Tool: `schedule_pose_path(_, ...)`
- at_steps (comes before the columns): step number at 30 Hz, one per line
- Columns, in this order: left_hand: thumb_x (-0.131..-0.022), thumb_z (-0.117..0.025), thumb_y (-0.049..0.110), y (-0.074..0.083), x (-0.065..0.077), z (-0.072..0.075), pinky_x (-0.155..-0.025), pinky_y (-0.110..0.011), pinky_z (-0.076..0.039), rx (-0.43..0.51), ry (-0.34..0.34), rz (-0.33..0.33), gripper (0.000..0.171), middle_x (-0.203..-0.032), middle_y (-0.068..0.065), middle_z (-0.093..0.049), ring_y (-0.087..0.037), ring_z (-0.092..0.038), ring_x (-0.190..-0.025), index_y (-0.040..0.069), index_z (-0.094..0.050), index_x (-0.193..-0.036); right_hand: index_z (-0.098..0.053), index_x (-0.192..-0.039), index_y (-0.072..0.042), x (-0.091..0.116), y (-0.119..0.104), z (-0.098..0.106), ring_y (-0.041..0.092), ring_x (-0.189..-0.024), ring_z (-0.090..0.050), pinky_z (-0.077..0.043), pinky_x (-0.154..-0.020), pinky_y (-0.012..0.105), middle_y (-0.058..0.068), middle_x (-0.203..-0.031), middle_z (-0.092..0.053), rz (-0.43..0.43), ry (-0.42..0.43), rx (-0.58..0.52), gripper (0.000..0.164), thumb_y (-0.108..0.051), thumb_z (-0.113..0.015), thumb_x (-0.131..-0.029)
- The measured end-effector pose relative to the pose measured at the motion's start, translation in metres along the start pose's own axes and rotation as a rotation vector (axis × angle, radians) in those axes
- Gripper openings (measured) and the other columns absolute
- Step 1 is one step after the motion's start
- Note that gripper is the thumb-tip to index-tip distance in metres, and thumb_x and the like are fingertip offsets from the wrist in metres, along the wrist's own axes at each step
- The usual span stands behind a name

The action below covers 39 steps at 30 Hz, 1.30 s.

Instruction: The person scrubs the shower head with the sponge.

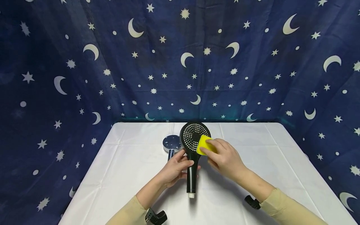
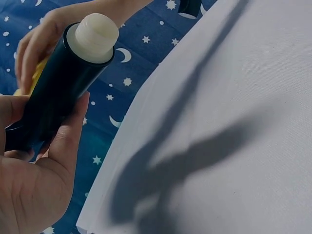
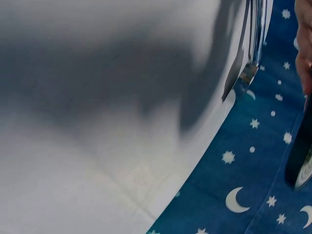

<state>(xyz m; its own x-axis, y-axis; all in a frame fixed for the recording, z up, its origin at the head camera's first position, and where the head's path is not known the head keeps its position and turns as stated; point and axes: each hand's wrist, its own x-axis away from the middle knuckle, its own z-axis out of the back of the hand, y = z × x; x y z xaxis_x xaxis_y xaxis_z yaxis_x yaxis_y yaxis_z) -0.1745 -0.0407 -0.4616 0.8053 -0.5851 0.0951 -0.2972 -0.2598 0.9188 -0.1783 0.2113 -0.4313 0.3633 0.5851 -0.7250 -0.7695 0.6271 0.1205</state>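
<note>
My left hand (image 1: pixel 175 169) grips the handle of a black shower head (image 1: pixel 192 179), which is raised above the table with its dotted spray face turned toward me. A pale threaded end (image 2: pixel 97 36) sticks out of the handle's bottom in the left wrist view. Between the fingers and thumb of my right hand (image 1: pixel 229 158) is a yellow sponge (image 1: pixel 203 144), pressed to the lower right of the spray face. In the right wrist view only the rim of the black shower head (image 3: pixel 294 168) shows; the sponge is out of that frame.
Behind the left hand lies a chrome shower head (image 1: pixel 171 142), partly covered by the black one. A white cloth covers the table (image 1: pixel 129 175). A dark blue curtain (image 1: pixel 168 62) with moons and stars hangs around its back and sides. Each wrist carries a black camera (image 1: pixel 156 217).
</note>
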Motion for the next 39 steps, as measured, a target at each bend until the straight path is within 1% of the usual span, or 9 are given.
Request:
schedule_pose_path(5,-0.098,-0.064,0.008,0.001,0.001,-0.002,-0.08,-0.05,-0.061,0.007,-0.005,0.008,0.066,-0.144,-0.018,-0.055,-0.035,-0.069,-0.111,0.023,-0.038,-0.157,-0.076,-0.12,-0.014,-0.014,-0.007,-0.006,0.038,-0.102,-0.063,-0.057,-0.085,0.05,0.019,-0.121,-0.065,0.094,0.08,-0.017,0.033,-0.02,-0.047,-0.104)
schedule_pose_path(9,-0.098,-0.064,0.009,0.001,0.002,-0.004,-0.08,-0.05,-0.061,-0.001,-0.017,0.018,0.068,-0.142,-0.018,-0.057,-0.034,-0.069,-0.111,0.023,-0.036,-0.158,-0.075,-0.122,-0.014,-0.022,-0.006,-0.009,0.038,-0.103,-0.062,-0.057,-0.088,0.049,0.018,-0.121,-0.065,0.146,0.075,-0.021,0.033,-0.02,-0.048,-0.105)
schedule_pose_path(12,-0.098,-0.065,0.01,0.0,0.002,-0.004,-0.08,-0.048,-0.061,-0.002,-0.017,0.034,0.07,-0.142,-0.017,-0.057,-0.033,-0.069,-0.11,0.024,-0.035,-0.159,-0.074,-0.124,-0.016,-0.028,-0.002,-0.012,0.037,-0.107,-0.061,-0.055,-0.092,0.049,0.017,-0.123,-0.064,0.138,0.018,-0.009,0.03,-0.017,-0.056,-0.1)
schedule_pose_path(15,-0.098,-0.066,0.011,-0.001,0.002,-0.005,-0.078,-0.047,-0.061,-0.003,-0.007,0.043,0.067,-0.14,-0.018,-0.058,-0.033,-0.07,-0.109,0.021,-0.037,-0.157,-0.073,-0.126,-0.018,-0.035,0.003,-0.015,0.036,-0.111,-0.059,-0.053,-0.097,0.048,0.017,-0.125,-0.063,0.127,-0.024,0.0,0.036,-0.012,-0.07,-0.091)
schedule_pose_path(18,-0.098,-0.066,0.012,-0.002,0.002,-0.006,-0.079,-0.046,-0.061,-0.007,-0.006,0.06,0.066,-0.14,-0.017,-0.059,-0.033,-0.07,-0.11,0.022,-0.037,-0.157,-0.073,-0.126,-0.018,-0.04,0.008,-0.018,0.037,-0.11,-0.059,-0.053,-0.097,0.048,0.017,-0.123,-0.063,0.146,-0.01,-0.007,0.047,-0.008,-0.08,-0.081)
schedule_pose_path(22,-0.098,-0.066,0.012,-0.004,0.002,-0.007,-0.078,-0.042,-0.062,-0.017,-0.006,0.08,0.069,-0.142,-0.016,-0.058,-0.033,-0.069,-0.111,0.025,-0.036,-0.159,-0.073,-0.125,-0.017,-0.043,0.015,-0.019,0.038,-0.111,-0.06,-0.053,-0.096,0.049,0.016,-0.123,-0.063,0.169,0.01,-0.001,0.05,-0.008,-0.084,-0.077)
schedule_pose_path(27,-0.098,-0.066,0.011,-0.006,0.003,-0.007,-0.073,-0.037,-0.062,-0.049,-0.01,0.082,0.067,-0.135,-0.017,-0.061,-0.034,-0.07,-0.109,0.023,-0.039,-0.157,-0.072,-0.128,-0.018,-0.045,0.034,-0.016,0.038,-0.113,-0.058,-0.052,-0.096,0.051,0.018,-0.125,-0.062,0.058,-0.012,0.017,0.049,-0.005,-0.079,-0.081)
schedule_pose_path(31,-0.097,-0.067,0.011,-0.006,0.003,-0.007,-0.076,-0.042,-0.062,-0.056,-0.025,0.074,0.068,-0.133,-0.016,-0.062,-0.035,-0.07,-0.11,0.025,-0.039,-0.158,-0.072,-0.127,-0.017,-0.039,0.049,-0.011,0.04,-0.11,-0.058,-0.052,-0.094,0.054,0.02,-0.126,-0.062,-0.028,-0.021,0.031,0.05,-0.004,-0.081,-0.079)
schedule_pose_path(39,-0.098,-0.066,0.008,-0.004,0.001,-0.003,-0.081,-0.048,-0.061,-0.051,0.016,-0.002,0.067,-0.141,-0.019,-0.057,-0.036,-0.069,-0.112,0.024,-0.039,-0.157,-0.074,-0.122,-0.012,-0.017,0.063,-0.005,0.043,-0.108,-0.057,-0.052,-0.09,0.058,0.022,-0.134,-0.061,-0.169,-0.024,0.05,0.045,-0.003,-0.08,-0.079)
